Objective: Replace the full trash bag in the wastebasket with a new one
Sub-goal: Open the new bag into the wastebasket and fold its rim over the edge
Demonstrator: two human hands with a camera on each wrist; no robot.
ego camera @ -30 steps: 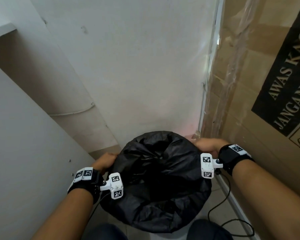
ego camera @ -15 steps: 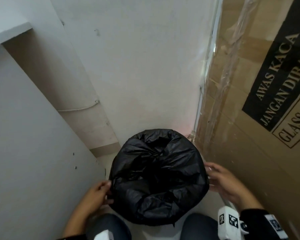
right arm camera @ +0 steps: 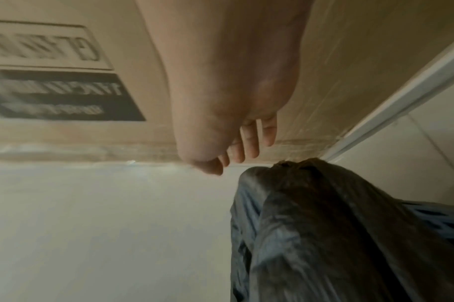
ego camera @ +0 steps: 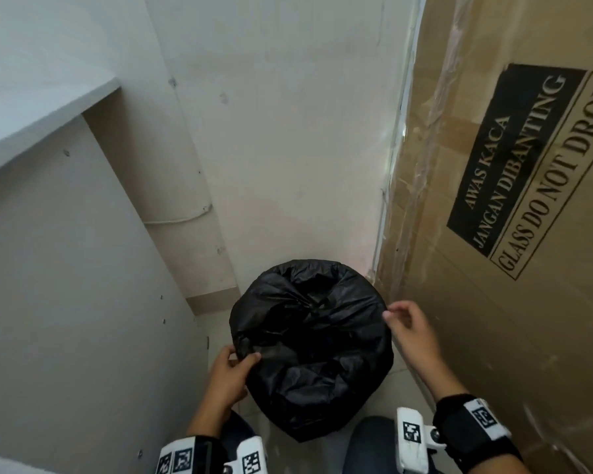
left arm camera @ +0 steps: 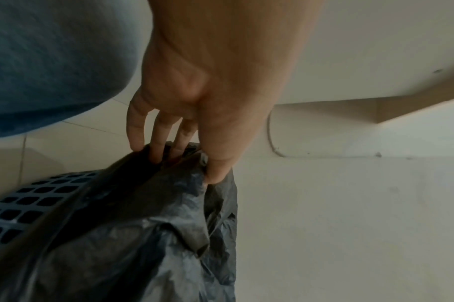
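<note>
A black trash bag [ego camera: 308,347] is folded over the rim of a round wastebasket on the floor; the basket's grey-blue perforated wall [left arm camera: 16,202] shows under the plastic in the left wrist view. My left hand [ego camera: 230,374] pinches the bag's folded edge [left arm camera: 184,163] at the near left of the rim, thumb on top. My right hand [ego camera: 408,326] hovers at the rim's right side with loosely bent fingers [right arm camera: 249,143], just clear of the bag [right arm camera: 324,224] and holding nothing.
A tall cardboard box [ego camera: 514,200] marked "GLASS DO NOT DROP" stands tight against the basket's right side. A white wall [ego camera: 288,148] is behind, a grey panel with a shelf edge [ego camera: 65,268] on the left. My knees [ego camera: 370,446] are just below the basket.
Both hands came off the rim's sides and drew back toward me. The left has now taken a pinch of the bag's near-left edge; the right has risen to the right rim.
</note>
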